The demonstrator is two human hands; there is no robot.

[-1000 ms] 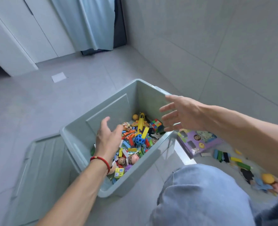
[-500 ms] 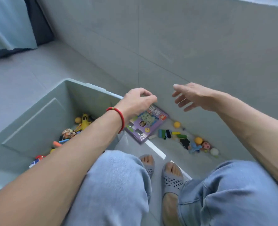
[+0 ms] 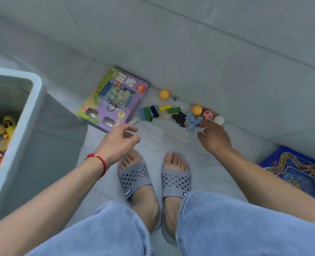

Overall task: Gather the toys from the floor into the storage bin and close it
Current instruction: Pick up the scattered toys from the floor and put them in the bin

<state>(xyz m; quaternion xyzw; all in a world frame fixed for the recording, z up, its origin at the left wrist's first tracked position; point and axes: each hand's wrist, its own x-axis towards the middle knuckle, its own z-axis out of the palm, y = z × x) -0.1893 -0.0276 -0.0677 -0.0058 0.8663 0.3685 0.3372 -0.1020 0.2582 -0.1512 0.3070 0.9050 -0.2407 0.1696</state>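
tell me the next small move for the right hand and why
Probably close the right hand on the small toys at its fingertips: the pink ball and white ball lie by the wall, the hand looks empty, and the bin stands open to the left.

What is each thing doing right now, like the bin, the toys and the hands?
Bin: open, no lid on, toys inside.
Purple box: flat on the floor, by the wall.
Small toys: loose on the floor.
Blue board: flat on the floor.
Left hand: empty, fingers loosely curled.
Right hand: reaching into the small toys; grip unclear.
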